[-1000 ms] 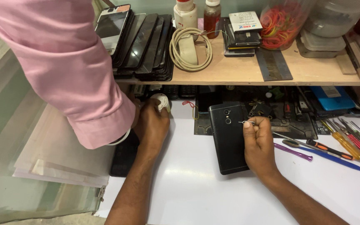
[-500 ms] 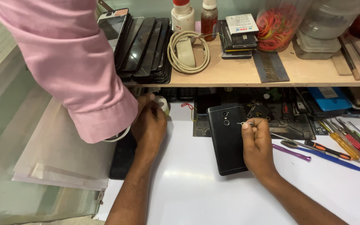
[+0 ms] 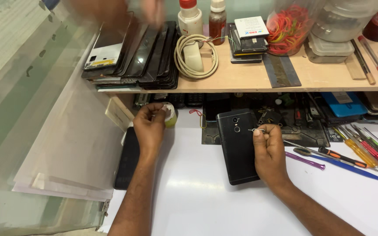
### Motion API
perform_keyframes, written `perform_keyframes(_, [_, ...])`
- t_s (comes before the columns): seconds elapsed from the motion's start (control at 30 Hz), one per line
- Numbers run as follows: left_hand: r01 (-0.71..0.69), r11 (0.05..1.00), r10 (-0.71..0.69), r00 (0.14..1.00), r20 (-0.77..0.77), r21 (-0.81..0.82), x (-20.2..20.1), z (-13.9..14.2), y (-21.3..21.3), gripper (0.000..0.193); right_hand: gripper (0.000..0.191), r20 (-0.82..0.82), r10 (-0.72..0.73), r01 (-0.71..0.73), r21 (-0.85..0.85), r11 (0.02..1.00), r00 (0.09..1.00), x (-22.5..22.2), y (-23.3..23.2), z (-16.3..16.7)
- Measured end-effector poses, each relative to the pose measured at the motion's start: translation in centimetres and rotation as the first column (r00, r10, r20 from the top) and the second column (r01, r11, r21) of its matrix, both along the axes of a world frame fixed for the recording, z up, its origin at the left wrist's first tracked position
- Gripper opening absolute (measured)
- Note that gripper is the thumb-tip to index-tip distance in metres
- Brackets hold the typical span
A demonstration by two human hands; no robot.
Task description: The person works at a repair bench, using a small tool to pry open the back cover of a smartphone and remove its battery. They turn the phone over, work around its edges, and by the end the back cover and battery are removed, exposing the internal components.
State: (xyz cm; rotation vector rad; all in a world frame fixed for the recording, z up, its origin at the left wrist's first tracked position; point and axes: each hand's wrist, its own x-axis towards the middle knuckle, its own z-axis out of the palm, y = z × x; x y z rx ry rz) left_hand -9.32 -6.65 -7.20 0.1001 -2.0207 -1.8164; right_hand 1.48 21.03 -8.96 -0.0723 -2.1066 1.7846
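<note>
A black phone (image 3: 238, 146) lies back side up on the white table (image 3: 206, 201). My right hand (image 3: 268, 154) rests on its right edge and pinches a small metal pin (image 3: 256, 130) between thumb and fingers. My left hand (image 3: 150, 126) is closed around a small white and yellow-green roll (image 3: 169, 115) near the shelf's underside. Another dark phone (image 3: 127, 157) lies flat under my left wrist.
A wooden shelf (image 3: 241, 81) holds a stack of phones (image 3: 132, 52), a coiled cable (image 3: 195, 59), bottles, batteries and rubber bands. Screwdrivers (image 3: 364, 150) lie at the right. Another person's blurred hand (image 3: 110, 11) reaches at the top left. A glass panel stands at the left.
The other person's pink-sleeved arm has pulled back from over my left hand to the top left. My hands have barely moved.
</note>
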Motion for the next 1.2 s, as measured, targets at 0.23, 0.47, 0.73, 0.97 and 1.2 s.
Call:
perform_keyframes(0.23, [-0.057, 0.983, 0.039, 0.994, -0.105, -0.175, 0.6, 0.7, 0.1, 0.018, 0.018, -0.026, 0.009, -0.009, 0.025, 1.0, 1.0, 0.0, 0.1, -0.1])
perform_keyframes(0.47, [-0.145, 0.919, 0.156, 0.988, 0.002, -0.367, 1.0, 1.2, 0.3, 0.018, 0.016, -0.041, 0.016, -0.016, 0.0, 1.0, 0.999, 0.0, 0.0, -0.3])
perform_keyframes(0.73, [-0.312, 0.774, 0.124, 0.928, -0.352, -0.551, 1.0, 0.8, 0.0, 0.03, 0.016, -0.046, 0.004, -0.003, 0.021, 1.0, 0.999, 0.1, 0.0, -0.3])
perform_keyframes(0.97, [0.105, 0.987, -0.109, 0.994, -0.022, -0.118, 2.3, 0.2, 2.9, 0.025, 0.017, -0.057, -0.018, 0.02, 0.03, 0.999, 0.998, -0.1, 0.1, -0.2])
perform_keyframes(1.2, [0.679, 0.698, -0.716, 0.66, 0.225, 0.228, 5.9, -1.6, 8.8, 0.029, 0.017, -0.061, -0.007, 0.011, 0.054, 0.998, 0.998, 0.0, 0.0, -0.2])
